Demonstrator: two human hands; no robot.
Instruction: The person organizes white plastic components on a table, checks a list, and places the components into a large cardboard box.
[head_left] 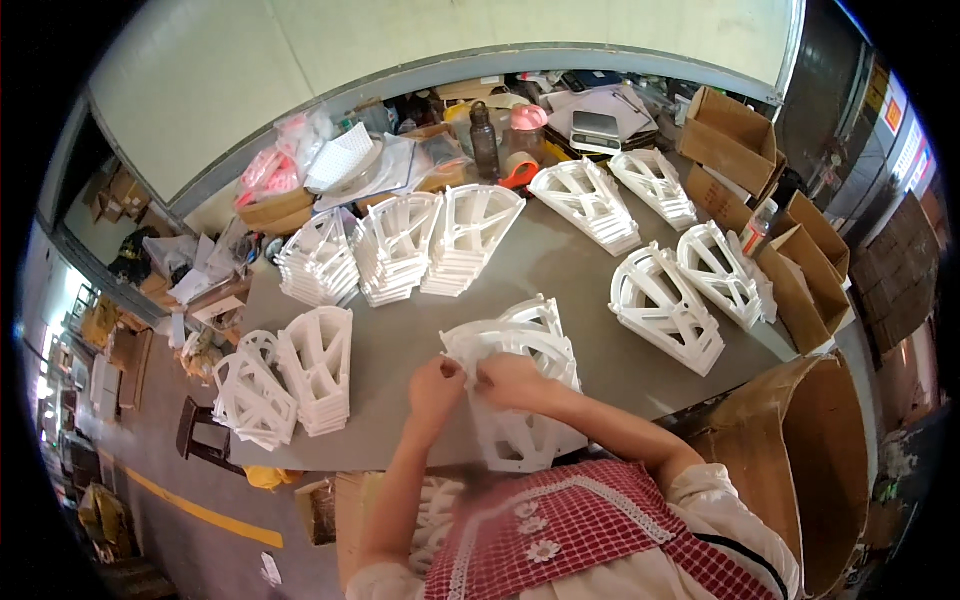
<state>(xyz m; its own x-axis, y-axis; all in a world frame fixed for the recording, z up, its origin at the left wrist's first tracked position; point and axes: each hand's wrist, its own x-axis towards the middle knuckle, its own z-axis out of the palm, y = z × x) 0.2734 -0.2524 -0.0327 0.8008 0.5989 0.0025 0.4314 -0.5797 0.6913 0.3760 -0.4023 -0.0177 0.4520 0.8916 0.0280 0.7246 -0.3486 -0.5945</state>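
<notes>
My left hand [438, 388] and my right hand [510, 382] are close together at the table's near edge, fingers pinched. Between them is what looks like a thin clear plastic bag [484, 420], hazy over white fan-shaped plastic frames. One frame [520, 455] shows through below my right hand. More white frames [535, 318] lie just beyond my hands, their curved ends away from me. My fingertips partly hide what they grip. To the left stand two stacks of frames [318, 365].
Several stacks of frames [400, 240] line the table's [400, 345] far side; others [665, 310] lie at right. Behind stand a dark bottle [484, 140], orange-handled scissors [519, 176] and a small scale [596, 130]. Open cardboard boxes [800, 285] crowd the right edge, with a large carton [800, 450] nearer me.
</notes>
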